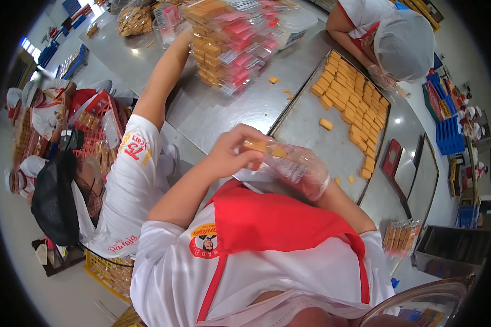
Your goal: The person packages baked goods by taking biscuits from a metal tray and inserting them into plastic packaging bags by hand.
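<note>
My bare left hand point(235, 150) is closed on the open-end side of a clear plastic bag point(280, 152) with golden rectangular biscuits in it. My right hand point(310, 173), under clear plastic that looks like a glove, has its fingers round the bag's other part, where printing shows; the fingertips are partly hidden. Just beyond my hands lies a metal tray point(294, 131) with many golden biscuits point(352, 92) in rows along its far and right side. One loose biscuit point(325, 124) lies apart on the bare part of the tray.
A tall stack of filled biscuit packs point(223, 49) stands on the steel table point(193, 117). A co-worker's arm point(166, 76) reaches beside it from the left. Another co-worker in a hairnet point(405, 46) leans over the tray's far right corner. More packs point(401, 237) lie at right.
</note>
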`<state>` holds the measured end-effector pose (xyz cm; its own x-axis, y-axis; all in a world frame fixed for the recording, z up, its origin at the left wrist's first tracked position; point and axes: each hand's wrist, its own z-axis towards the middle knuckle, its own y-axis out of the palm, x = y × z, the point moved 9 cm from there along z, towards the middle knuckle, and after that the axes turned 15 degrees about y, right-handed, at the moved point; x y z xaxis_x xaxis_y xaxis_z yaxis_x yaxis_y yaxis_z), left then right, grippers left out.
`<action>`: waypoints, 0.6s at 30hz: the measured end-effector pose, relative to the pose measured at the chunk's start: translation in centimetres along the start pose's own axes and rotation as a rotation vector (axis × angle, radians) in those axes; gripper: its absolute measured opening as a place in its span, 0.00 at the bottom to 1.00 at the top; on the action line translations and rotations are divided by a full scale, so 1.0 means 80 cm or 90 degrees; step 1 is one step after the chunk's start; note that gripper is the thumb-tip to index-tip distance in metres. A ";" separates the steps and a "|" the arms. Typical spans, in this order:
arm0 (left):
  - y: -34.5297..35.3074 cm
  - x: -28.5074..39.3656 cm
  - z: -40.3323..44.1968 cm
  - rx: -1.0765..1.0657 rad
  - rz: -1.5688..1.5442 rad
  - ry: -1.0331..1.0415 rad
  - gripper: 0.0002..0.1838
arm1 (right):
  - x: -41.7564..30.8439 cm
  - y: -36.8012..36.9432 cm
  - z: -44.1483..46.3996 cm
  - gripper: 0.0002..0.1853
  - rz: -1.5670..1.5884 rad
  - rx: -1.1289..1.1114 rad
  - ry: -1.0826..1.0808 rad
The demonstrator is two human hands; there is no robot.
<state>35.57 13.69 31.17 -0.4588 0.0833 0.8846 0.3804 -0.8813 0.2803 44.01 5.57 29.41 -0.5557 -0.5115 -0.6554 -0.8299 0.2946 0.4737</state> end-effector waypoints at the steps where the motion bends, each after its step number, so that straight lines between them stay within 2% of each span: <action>1: -0.017 0.005 -0.003 0.037 0.002 0.019 0.15 | 0.002 -0.011 0.001 0.16 -0.024 0.022 0.013; 2: -0.038 0.010 -0.006 0.075 0.003 0.038 0.16 | -0.005 -0.033 -0.003 0.15 -0.112 0.096 0.002; 4: -0.086 0.020 -0.013 0.119 0.099 0.195 0.18 | -0.027 -0.090 -0.017 0.14 -0.291 0.245 -0.016; 6: -0.113 0.009 -0.021 0.186 -0.069 0.201 0.17 | -0.058 -0.149 -0.018 0.14 -0.540 0.404 -0.115; 9: -0.122 -0.024 -0.026 0.217 -0.251 0.174 0.16 | -0.076 -0.149 -0.025 0.12 -0.949 0.537 -0.065; 10: -0.121 -0.036 -0.027 0.219 -0.301 0.160 0.16 | -0.079 -0.154 -0.029 0.12 -0.933 0.547 -0.025; 13: -0.117 -0.070 -0.029 0.273 -0.382 0.124 0.15 | -0.101 -0.138 -0.047 0.15 -0.838 0.567 -0.056; 16: -0.121 -0.075 -0.026 0.279 -0.369 0.115 0.14 | -0.089 -0.114 -0.039 0.17 -0.901 0.534 -0.190; 18: -0.119 -0.074 -0.025 0.266 -0.354 0.110 0.14 | -0.076 -0.131 -0.022 0.18 -0.887 0.546 -0.165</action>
<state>33.04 20.65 22.52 -0.7816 0.3632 0.5071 0.3133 -0.4743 0.8227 56.14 4.21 29.48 0.6700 -0.6339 -0.3865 -0.3996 0.1308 -0.9073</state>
